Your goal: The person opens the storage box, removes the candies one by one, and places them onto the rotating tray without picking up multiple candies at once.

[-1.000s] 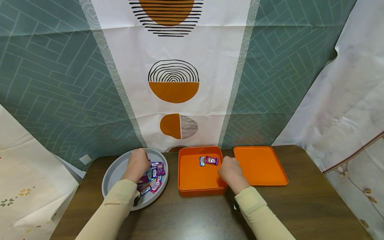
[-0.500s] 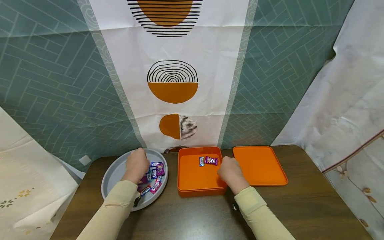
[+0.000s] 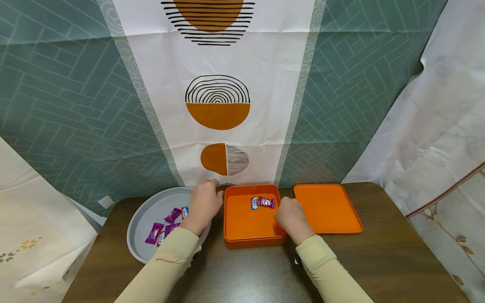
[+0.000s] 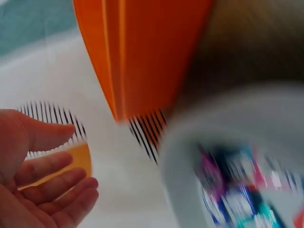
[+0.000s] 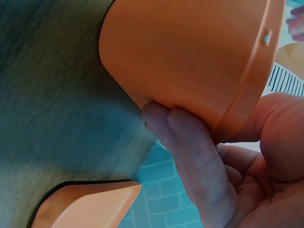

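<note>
My left hand (image 3: 204,205) hovers between the grey round tray (image 3: 145,214) and the open orange box (image 3: 250,225). In the left wrist view its fingers (image 4: 52,168) are loosely bent, the thumb stands apart, and no candy shows between them. Several wrapped candies lie on the tray, among them a purple one (image 3: 154,233); my forearm hides others. Inside the box are a blue-wrapped candy (image 3: 254,203) and a purple-wrapped candy (image 3: 267,202). My right hand (image 3: 292,219) grips the box's right side, fingers (image 5: 190,137) against the outer wall and thumb over the rim.
A flat orange lid (image 3: 327,208) lies on the wooden table (image 3: 242,273) to the right of the box. Behind the table hangs a patterned cloth (image 3: 219,59), close to the back edges of tray and box.
My left hand has left the candies on the tray and moved right toward the box. More candies on the tray's left now show. My right hand stays on the box.
</note>
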`<state>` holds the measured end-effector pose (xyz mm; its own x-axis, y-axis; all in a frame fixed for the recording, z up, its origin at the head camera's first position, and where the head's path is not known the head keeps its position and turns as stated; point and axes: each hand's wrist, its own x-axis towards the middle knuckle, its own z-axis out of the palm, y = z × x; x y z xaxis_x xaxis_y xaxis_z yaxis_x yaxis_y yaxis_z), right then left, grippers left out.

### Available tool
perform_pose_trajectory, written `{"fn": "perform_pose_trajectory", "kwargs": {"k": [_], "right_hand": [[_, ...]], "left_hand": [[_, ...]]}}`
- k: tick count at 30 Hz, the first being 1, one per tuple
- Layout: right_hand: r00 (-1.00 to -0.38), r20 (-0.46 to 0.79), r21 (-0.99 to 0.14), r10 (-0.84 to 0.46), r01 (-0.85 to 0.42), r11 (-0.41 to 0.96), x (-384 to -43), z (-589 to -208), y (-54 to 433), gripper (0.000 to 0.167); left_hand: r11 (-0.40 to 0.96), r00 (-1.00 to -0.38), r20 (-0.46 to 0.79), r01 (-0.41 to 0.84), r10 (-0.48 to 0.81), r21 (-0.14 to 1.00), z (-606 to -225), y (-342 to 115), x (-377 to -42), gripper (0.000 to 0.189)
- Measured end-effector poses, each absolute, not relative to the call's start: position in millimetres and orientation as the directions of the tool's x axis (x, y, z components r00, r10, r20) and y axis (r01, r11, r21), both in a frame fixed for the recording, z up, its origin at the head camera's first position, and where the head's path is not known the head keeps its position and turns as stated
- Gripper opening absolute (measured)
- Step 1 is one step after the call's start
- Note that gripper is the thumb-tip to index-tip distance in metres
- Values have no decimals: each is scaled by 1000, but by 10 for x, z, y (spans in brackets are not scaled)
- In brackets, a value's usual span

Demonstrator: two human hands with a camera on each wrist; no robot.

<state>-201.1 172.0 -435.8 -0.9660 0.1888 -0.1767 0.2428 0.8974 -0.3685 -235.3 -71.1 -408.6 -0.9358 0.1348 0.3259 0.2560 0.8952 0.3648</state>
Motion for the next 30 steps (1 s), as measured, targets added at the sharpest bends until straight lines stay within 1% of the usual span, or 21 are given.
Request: {"fn": "perform_pose_trajectory", "kwargs": {"k": [4,8,11,15,18,21,24,30], "right_hand": [[-966,-174,-375,192,245,894,-2015,-4363,1724,32],[-967,-167,-372,193,243,896,-2019,-4363,1725,33],[-965,-173,-372,195,248,895,-2020,-4360,1716,33],[-963,-179,-370,200,254,894,-2020,-4363,1715,34],[-963,-176,-359,203,255,898,-2016,-4364,1716,35],[-962,-177,-359,205,258,897,-2017,-4371,1714,35],[-963,-175,-359,205,256,897,-2019,-4381,1719,35],[-966,-168,-347,198,246,905,-2022,-4381,1719,36]], "left_hand": [[883,-924,327,314,200,349,-4131,-376,-2320,21],[876,-928,276,338,250,343,-4180,-110,-2292,27],[875,-933,209,349,292,335,-4225,28,-2300,34],[893,-943,66,329,325,308,-4283,159,-2323,48],[904,-940,-35,316,339,288,-4320,221,-2331,57],[907,-929,-99,318,356,274,-4350,261,-2330,59],[911,-915,-142,338,377,238,-4386,289,-2329,55],[909,-895,-192,364,402,203,-4467,327,-2326,56]]}}
